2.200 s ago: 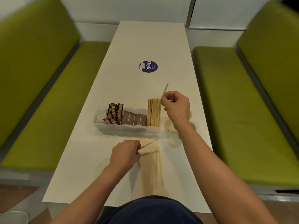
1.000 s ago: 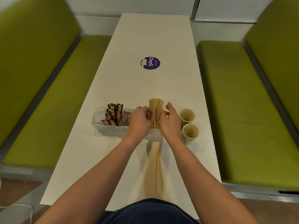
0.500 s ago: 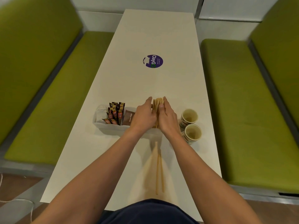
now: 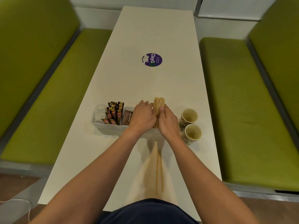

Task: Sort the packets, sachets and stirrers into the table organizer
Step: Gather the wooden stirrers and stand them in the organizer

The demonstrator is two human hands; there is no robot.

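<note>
Organizer [image 4: 105, 127]: white tray, crosswise on the table.
Sachets [image 4: 115, 112]: brown-orange, upright, second compartment from left.
Packets [image 4: 128, 118]: brown sugar, next compartment right.
Stirrers [image 4: 158, 103]: wooden bundle, rightmost compartment, pressed between both hands.
Loose stirrers [image 4: 158, 172]: two, flat, nearer the person.

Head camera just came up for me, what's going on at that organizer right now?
A person has both hands on the bundle of wooden stirrers standing in the right end of the white organizer: left hand and right hand press it from either side. The sachets and a brown sugar packet already sit in their compartments. Two loose stirrers lie on the table nearer the person, not yet sorted. Two paper cups stand to the right.
</note>
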